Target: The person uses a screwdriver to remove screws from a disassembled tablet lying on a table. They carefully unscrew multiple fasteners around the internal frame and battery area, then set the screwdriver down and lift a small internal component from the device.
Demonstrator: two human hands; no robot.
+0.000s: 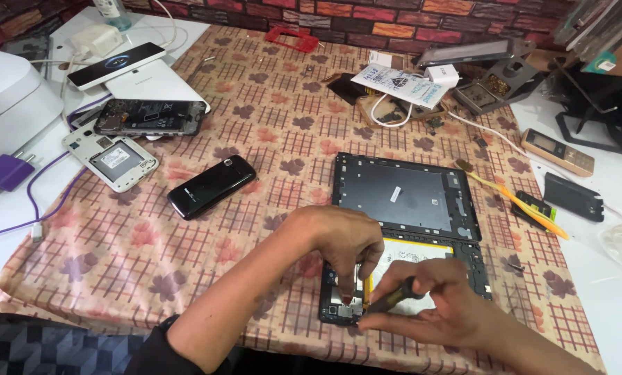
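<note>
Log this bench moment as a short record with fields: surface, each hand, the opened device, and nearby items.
surface: checked cloth with leaf print over a table
left hand: left hand rests fingertips on the opened tablet
right hand: right hand grips a dark-handled screwdriver, tip at the tablet's lower corner
opened device: back cover lies off, just above the tablet; pale battery exposed
nearby: black phone, white phone without back, orange-handled brush

The scene is evenly and brightly lit from above; only soft shadows are cast beneath the hands; mild glare is seen on the black phone (211,186); edges are slightly curved and softened.
</note>
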